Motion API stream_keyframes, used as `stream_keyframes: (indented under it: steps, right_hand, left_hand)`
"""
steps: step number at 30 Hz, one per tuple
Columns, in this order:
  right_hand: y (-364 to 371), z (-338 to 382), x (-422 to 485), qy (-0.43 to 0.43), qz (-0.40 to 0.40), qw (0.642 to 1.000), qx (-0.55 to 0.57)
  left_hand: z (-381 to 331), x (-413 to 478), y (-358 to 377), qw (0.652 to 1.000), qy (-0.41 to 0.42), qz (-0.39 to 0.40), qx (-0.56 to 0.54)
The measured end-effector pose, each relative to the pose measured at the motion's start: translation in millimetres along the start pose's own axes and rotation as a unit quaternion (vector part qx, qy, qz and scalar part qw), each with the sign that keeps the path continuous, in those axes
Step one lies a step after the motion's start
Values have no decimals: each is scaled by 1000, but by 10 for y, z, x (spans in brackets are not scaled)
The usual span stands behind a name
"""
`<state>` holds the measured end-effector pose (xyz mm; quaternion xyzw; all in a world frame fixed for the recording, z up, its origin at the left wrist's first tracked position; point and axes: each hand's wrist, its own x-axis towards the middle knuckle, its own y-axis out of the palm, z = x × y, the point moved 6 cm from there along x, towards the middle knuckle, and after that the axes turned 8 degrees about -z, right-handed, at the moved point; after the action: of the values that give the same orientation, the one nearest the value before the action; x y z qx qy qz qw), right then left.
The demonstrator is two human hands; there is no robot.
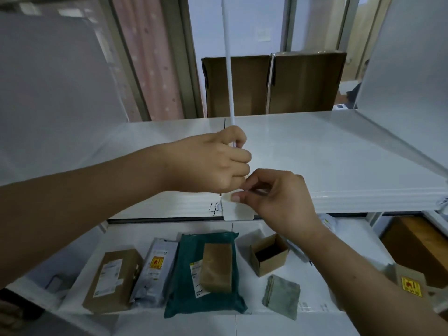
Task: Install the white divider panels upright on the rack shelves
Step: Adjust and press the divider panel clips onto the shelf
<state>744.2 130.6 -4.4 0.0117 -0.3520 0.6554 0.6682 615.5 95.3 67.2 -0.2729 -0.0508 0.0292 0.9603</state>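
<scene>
We're mid-install: left hand (pixel 213 163) grips the divider panel (pixel 229 69) upright, edge-on at the upper shelf (pixel 315 151) front. Right hand (pixel 278 197) fingers pinch its white tab (pixel 236 209). Next: seat the tab against the shelf lip, keeping the panel vertical.

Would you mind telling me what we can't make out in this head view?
- Divider panel: top cut off by the frame edge; lower edge hidden by the left hand.
- White tab: its attachment is hidden under the right hand.
- Package labels: too small and blurred.
</scene>
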Motion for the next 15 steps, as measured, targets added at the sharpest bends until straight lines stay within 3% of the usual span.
stream_keyframes:
  steps: [9,15]
  right_hand:
    - [-24,0,10,-15,7,1000,-14]
    - [-16,-12,32,-22,22,999,-6]
  left_hand:
    - [69,-22,86,994,85,-51,-41]
    - [72,-4,95,993,91,-45,-61]
